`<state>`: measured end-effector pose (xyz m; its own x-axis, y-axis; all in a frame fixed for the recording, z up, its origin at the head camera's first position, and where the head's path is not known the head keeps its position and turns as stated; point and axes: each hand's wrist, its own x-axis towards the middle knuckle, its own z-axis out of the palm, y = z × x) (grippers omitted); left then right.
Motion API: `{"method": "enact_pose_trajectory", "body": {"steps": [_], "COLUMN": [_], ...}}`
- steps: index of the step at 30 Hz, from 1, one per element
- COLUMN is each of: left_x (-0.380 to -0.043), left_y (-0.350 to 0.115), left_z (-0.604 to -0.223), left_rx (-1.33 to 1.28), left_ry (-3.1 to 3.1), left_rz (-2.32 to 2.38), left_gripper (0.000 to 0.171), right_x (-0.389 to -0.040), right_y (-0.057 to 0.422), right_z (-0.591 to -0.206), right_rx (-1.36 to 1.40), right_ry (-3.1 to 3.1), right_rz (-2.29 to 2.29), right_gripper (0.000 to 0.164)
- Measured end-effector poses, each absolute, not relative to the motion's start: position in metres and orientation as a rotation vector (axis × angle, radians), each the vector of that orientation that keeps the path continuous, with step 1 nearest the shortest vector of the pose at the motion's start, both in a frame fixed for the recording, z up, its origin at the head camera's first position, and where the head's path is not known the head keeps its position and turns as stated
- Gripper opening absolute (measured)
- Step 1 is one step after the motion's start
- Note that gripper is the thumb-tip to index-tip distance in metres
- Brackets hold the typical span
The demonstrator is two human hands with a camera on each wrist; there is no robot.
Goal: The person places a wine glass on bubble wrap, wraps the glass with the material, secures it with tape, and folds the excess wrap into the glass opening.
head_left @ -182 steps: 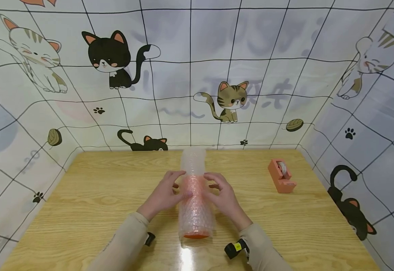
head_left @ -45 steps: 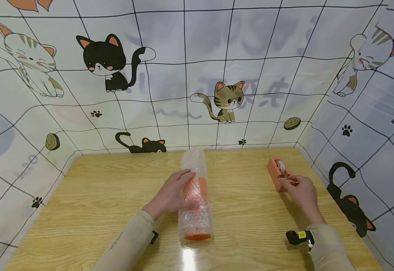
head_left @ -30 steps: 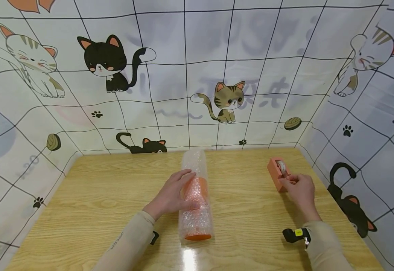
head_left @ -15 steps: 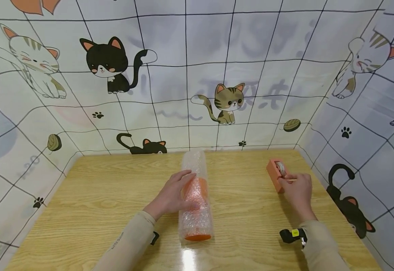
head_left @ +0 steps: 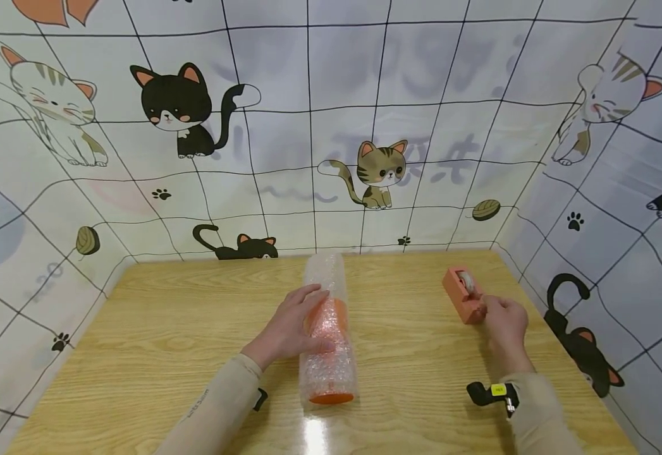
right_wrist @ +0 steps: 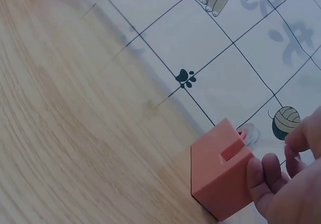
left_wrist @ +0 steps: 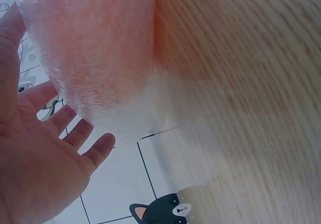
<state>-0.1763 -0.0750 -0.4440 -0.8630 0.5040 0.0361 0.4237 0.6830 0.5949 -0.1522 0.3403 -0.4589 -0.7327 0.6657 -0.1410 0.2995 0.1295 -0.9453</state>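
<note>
An orange, bottle-shaped thing wrapped in bubble wrap [head_left: 327,373] lies lengthwise on the table. My left hand [head_left: 288,325] rests on its left side, thumb across the top. In the left wrist view, the loosely spread fingers [left_wrist: 75,131] of that hand lie along the wrap. To the right stands a salmon-pink tape dispenser [head_left: 460,294] holding a tape roll [right_wrist: 249,134]. At its front end is my right hand [head_left: 506,322], fingers curled, thumb and index pinching the tape end. The clear strip itself hardly shows. Other fingertips [right_wrist: 256,170] touch the dispenser's side in the right wrist view.
The wooden table [head_left: 205,297] is enclosed at the back and sides by a white cloth [head_left: 285,139] with grid lines and cartoon cats. Bare tabletop lies between the wrapped thing and the dispenser.
From both hands on the wrapped thing, my right hand went over to the tape dispenser. In the last half second it drew slightly rightward off the cutter end. My left hand stays put.
</note>
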Motion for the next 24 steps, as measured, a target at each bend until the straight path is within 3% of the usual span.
{"method": "enact_pose_trajectory", "body": {"steps": [4, 11, 24], "left_x": [-0.176, -0.177, -0.176], "left_y": [-0.074, -0.073, -0.072], "left_z": [-0.444, -0.444, -0.444], "left_rx": [0.754, 0.793, 0.821], "left_ry": [2.754, 2.758, 2.762], "left_rz": [0.924, 0.939, 0.946], "left_gripper": [0.101, 0.102, 0.1], "right_x": [-0.148, -0.139, -0.126], "right_y": [0.338, 0.345, 0.348], "right_z": [-0.459, -0.464, -0.478], "right_rx": [-0.951, -0.892, -0.952], "right_ry": [-1.743, -1.33, -1.265], "right_rz": [1.894, 2.289, 2.342], "right_gripper": [0.02, 0.029, 0.016]}}
